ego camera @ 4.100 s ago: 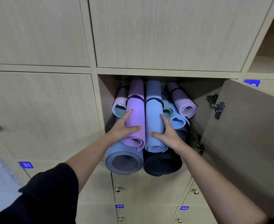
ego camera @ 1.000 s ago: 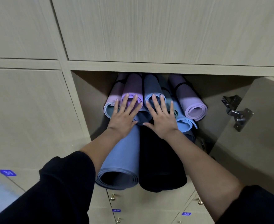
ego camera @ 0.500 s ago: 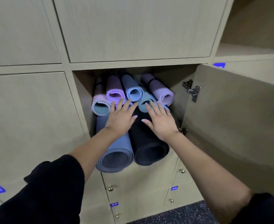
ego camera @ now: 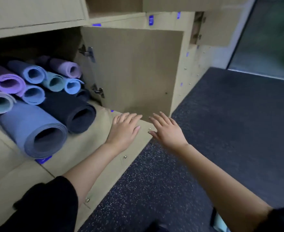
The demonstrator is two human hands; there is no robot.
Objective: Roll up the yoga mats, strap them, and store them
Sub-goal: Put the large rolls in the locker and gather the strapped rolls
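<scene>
Rolled foam yoga mats [ego camera: 37, 87] stacked in the open locker compartment [ego camera: 66, 46]; door unshut.
Left hand [ego camera: 124, 129] and right hand [ego camera: 168, 131] empty, fingers straight, by the lower edge of the beige wooden door [ego camera: 134, 67]. Slate-blue roll [ego camera: 35, 129] and navy roll [ego camera: 71, 111] overhang: push in before closing.

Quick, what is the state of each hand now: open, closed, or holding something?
Left hand: open, fingers straight, holding nothing.
Right hand: open, fingers spread, holding nothing.
</scene>
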